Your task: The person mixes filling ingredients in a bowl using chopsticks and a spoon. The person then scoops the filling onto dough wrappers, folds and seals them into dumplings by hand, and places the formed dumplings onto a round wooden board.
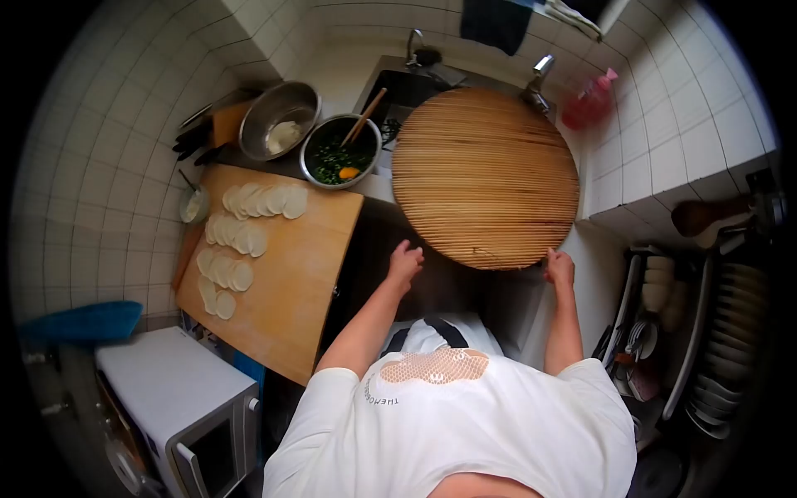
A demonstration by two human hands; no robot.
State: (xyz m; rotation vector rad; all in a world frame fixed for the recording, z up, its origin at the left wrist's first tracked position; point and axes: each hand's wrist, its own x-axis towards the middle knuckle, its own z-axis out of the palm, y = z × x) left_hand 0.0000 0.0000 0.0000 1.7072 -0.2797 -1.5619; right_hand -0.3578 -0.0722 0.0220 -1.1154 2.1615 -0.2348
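Note:
A large round tray of thin wooden stalks (486, 178) lies over the sink area in front of me, its near edge towards my body. My right hand (559, 267) is at the tray's near right edge, fingers curled and closed on the rim. My left hand (405, 264) is just off the near left edge, apart from the tray, with its fingers spread and nothing in them. To the left, a wooden board (311, 274) bears several rows of overlapping round dough wrappers (241, 236).
Behind the board stand a steel bowl of chopped greens with egg and chopsticks (340, 153) and a steel bowl with pale dough (281, 120). Faucets (540, 79) rise behind the tray. A white microwave (178, 398) sits at lower left, a dish rack (697, 332) at right.

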